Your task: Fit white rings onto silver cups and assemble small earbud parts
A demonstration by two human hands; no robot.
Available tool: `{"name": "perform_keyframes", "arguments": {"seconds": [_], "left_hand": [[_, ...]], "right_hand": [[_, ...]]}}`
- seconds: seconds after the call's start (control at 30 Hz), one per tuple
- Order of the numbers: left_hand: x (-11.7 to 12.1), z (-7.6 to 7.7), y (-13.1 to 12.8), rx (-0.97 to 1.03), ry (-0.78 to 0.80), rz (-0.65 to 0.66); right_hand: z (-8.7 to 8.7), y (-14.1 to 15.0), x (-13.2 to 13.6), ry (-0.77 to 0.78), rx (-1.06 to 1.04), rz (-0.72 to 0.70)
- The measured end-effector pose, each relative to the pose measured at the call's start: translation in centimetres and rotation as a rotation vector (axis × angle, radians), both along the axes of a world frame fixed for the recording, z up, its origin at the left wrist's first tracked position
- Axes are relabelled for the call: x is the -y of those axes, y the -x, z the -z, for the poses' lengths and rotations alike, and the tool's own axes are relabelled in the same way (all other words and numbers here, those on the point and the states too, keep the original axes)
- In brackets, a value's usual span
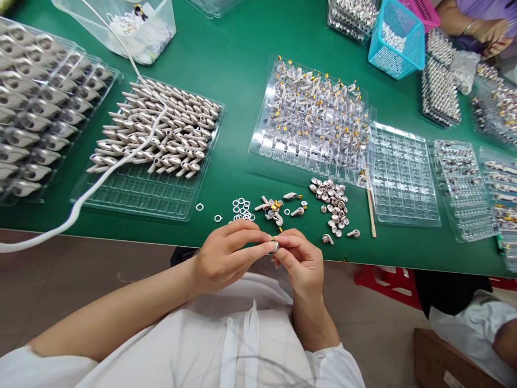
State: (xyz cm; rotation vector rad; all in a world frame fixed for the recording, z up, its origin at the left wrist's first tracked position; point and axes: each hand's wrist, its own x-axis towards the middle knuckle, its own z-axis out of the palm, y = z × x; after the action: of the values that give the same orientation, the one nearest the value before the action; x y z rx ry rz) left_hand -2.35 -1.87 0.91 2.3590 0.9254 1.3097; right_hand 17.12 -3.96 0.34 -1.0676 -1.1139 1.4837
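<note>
At the table's front edge, my left hand (230, 253) and my right hand (301, 264) meet, both closed in a pinch. Between the fingertips is a small earbud part (275, 246), mostly covered by the fingers. Just beyond lies a little heap of earbud housings (270, 207) with orange flex strips. White rings (241, 207) are scattered left of that heap. On its right is a pile of round earbud caps (333, 202), with loose stemmed housings (353, 233) near it.
A tray of stemmed housings (161, 134) and a white cable (100, 180) lie left. Farther back is a tray of flex-strip parts (315, 116). A blue basket (398, 40) stands back right, near a co-worker's hands (490, 35). A wooden stick (370, 207) lies beside clear trays (404, 175).
</note>
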Motion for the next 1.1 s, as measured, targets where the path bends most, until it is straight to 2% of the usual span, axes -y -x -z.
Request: {"name": "perform_keyframes", "arguments": {"seconds": [0.2, 0.7, 1.1], "left_hand": [[-0.06, 0.06, 0.02, 0.001, 0.03, 0.001], [-0.04, 0.03, -0.01, 0.012, 0.038, 0.0], [-0.2, -0.2, 0.02, 0.036, 0.047, 0.029]], "right_hand": [[0.05, -0.08, 0.02, -0.037, -0.001, -0.002], [-0.07, -0.15, -0.03, -0.153, 0.149, 0.047], [-0.11, -0.14, 0.1, -0.185, 0.149, 0.063]]}}
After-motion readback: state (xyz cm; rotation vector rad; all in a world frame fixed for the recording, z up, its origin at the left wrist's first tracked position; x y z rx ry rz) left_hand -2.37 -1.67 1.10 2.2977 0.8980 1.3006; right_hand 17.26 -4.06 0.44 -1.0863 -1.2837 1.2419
